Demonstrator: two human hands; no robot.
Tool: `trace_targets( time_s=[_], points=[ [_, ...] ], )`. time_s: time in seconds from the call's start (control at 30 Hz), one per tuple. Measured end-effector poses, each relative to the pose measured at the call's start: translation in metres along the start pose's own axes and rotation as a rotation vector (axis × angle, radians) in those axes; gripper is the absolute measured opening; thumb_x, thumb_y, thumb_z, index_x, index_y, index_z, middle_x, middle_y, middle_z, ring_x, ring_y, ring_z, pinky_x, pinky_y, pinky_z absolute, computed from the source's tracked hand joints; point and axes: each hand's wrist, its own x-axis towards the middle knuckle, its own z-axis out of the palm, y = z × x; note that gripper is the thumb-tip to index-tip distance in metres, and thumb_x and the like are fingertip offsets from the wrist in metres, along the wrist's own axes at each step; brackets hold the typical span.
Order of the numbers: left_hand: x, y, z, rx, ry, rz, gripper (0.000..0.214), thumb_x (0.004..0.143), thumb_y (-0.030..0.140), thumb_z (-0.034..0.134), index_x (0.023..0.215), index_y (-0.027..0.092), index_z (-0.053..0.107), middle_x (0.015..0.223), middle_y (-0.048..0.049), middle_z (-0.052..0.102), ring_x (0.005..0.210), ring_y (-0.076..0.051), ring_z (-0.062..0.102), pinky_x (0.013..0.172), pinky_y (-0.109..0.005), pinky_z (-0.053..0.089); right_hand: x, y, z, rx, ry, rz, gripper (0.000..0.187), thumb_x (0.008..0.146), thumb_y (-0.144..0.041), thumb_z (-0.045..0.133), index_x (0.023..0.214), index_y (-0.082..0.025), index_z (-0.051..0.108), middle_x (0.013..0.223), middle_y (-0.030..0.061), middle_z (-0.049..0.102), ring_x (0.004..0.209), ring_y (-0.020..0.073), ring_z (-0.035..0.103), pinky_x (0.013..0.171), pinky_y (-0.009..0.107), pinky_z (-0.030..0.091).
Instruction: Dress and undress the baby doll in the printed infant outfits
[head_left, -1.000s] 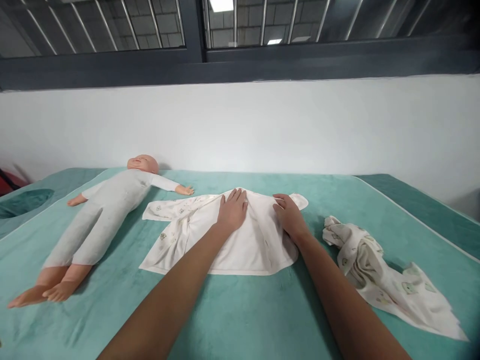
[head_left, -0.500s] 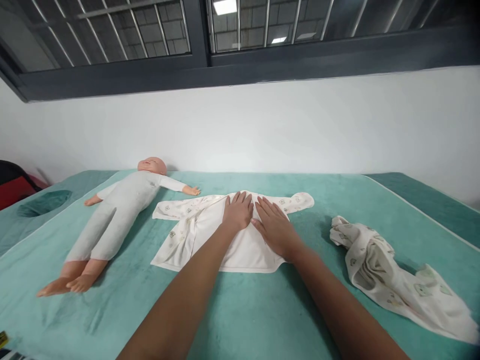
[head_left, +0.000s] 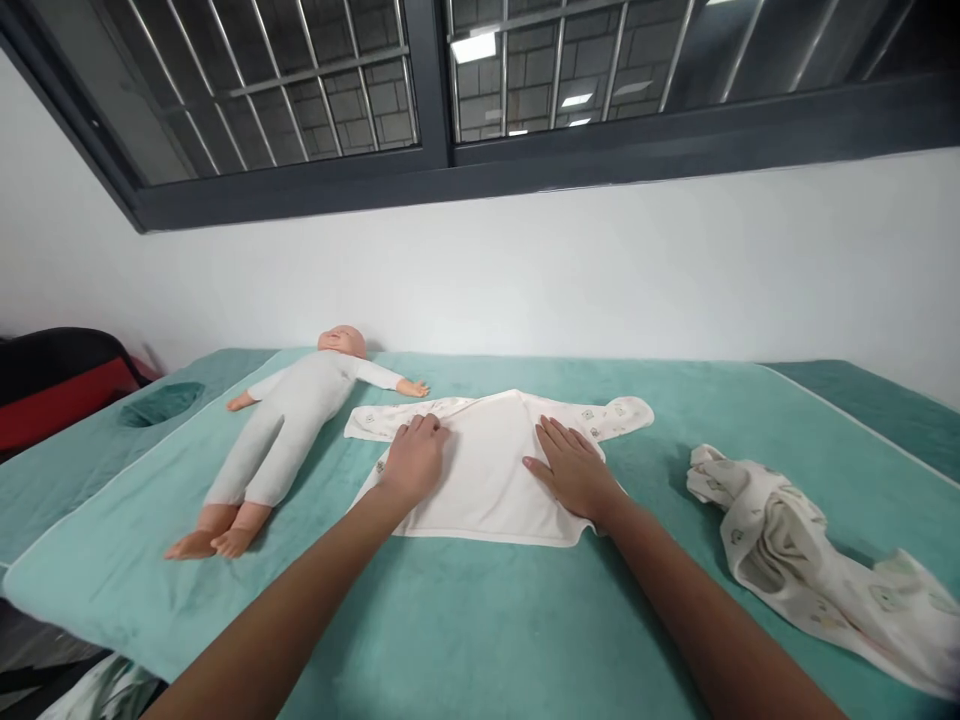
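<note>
Shirt (head_left: 484, 480) lies spread near the far edge of the bed (head_left: 480, 640). We've just moved our hands apart: left hand (head_left: 415, 460) curled on its left side, can't tell if gripping; right hand (head_left: 574, 470) open, flat on its right. Middle's now uncovered, mostly smooth.

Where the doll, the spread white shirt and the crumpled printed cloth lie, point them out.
Doll (head_left: 309, 396): head view, on its white-clad torso.
Spread white shirt (head_left: 484, 470): head view, on its plain middle.
Crumpled printed cloth (head_left: 791, 545): head view, on its bunched folds.
</note>
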Motion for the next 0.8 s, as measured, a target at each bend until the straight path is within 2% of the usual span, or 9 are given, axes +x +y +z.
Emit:
trace_targets(
  time_s=[0.07, 0.17, 0.33, 0.47, 0.53, 0.6, 0.7, 0.8],
  points=[
    [-0.02, -0.013, -0.004, 0.032, 0.0, -0.057, 0.039, 0.085, 0.006, 0.037, 0.112, 0.019, 0.062, 0.117, -0.0133, 0.056, 0.111, -0.029, 0.047, 0.092, -0.047, 0.04, 0.001, -0.001, 0.0, -0.01, -0.025, 0.015, 0.063, 0.096, -0.051, 0.033, 0.139, -0.007, 0.045, 0.15, 0.0178, 0.036, 0.14, 0.029, 0.032, 0.112, 0.048, 0.028],
    [-0.031, -0.025, -0.005, 0.026, 0.001, -0.16, 0.036, 0.084, 0.006, 0.038, 0.111, 0.015, 0.06, 0.117, -0.0155, 0.054, 0.11, -0.03, 0.047, 0.09, -0.047, 0.041, 0.004, -0.002, -0.004, -0.013, -0.082, 0.042, 0.065, 0.095, -0.052, 0.033, 0.141, -0.007, 0.042, 0.152, 0.0163, 0.034, 0.141, 0.0279, 0.03, 0.113, 0.047, 0.026],
    [-0.023, -0.041, -0.007, -0.138, 0.02, -0.279, 0.027, 0.084, 0.01, 0.044, 0.102, 0.016, 0.064, 0.105, -0.013, 0.06, 0.105, -0.028, 0.054, 0.088, -0.042, 0.041, 0.005, 0.001, -0.013, 0.08, -0.146, 0.06, 0.061, 0.095, -0.049, 0.035, 0.14, -0.009, 0.045, 0.152, 0.0158, 0.034, 0.142, 0.0283, 0.029, 0.114, 0.048, 0.026],
    [-0.018, -0.05, -0.017, -0.397, 0.112, -0.358, 0.022, 0.087, 0.018, 0.044, 0.095, 0.019, 0.065, 0.103, -0.0098, 0.064, 0.101, -0.025, 0.057, 0.089, -0.038, 0.041, 0.008, -0.008, -0.023, 0.282, -0.073, 0.124, 0.051, 0.092, -0.047, 0.043, 0.132, -0.016, 0.053, 0.145, 0.0144, 0.046, 0.137, 0.0296, 0.037, 0.113, 0.049, 0.028],
    [-0.017, -0.051, -0.024, -0.564, 0.169, -0.408, 0.022, 0.088, 0.024, 0.045, 0.096, 0.019, 0.064, 0.101, -0.008, 0.067, 0.095, -0.023, 0.06, 0.085, -0.035, 0.043, 0.016, -0.024, -0.027, 0.465, -0.029, 0.197, 0.046, 0.089, -0.047, 0.049, 0.128, -0.022, 0.055, 0.139, 0.0109, 0.054, 0.129, 0.0279, 0.048, 0.109, 0.047, 0.036],
    [-0.016, -0.048, -0.029, -0.747, 0.205, -0.434, 0.024, 0.088, 0.031, 0.045, 0.095, 0.018, 0.063, 0.097, -0.0066, 0.068, 0.089, -0.021, 0.061, 0.08, -0.032, 0.045, 0.032, -0.049, -0.027, 0.726, -0.059, 0.26, 0.046, 0.086, -0.046, 0.054, 0.126, -0.025, 0.054, 0.129, 0.0088, 0.061, 0.114, 0.0245, 0.06, 0.099, 0.042, 0.047],
    [-0.015, -0.039, -0.031, -1.004, 0.197, -0.421, 0.031, 0.087, 0.04, 0.045, 0.094, 0.017, 0.064, 0.095, -0.0062, 0.069, 0.087, -0.019, 0.062, 0.074, -0.029, 0.048, 0.067, -0.091, -0.018, 1.118, -0.152, 0.325, 0.06, 0.085, -0.049, 0.056, 0.136, -0.022, 0.041, 0.118, 0.011, 0.067, 0.097, 0.0214, 0.068, 0.082, 0.036, 0.057],
    [-0.011, -0.038, -0.025, -1.178, 0.142, -0.425, 0.035, 0.086, 0.042, 0.047, 0.099, 0.015, 0.063, 0.092, -0.0074, 0.069, 0.081, -0.018, 0.064, 0.068, -0.027, 0.049, 0.103, -0.123, 0.001, 1.157, -0.064, 0.323, 0.056, 0.089, -0.047, 0.048, 0.137, -0.019, 0.038, 0.115, 0.0123, 0.068, 0.095, 0.0205, 0.069, 0.077, 0.034, 0.058]
  ],
)
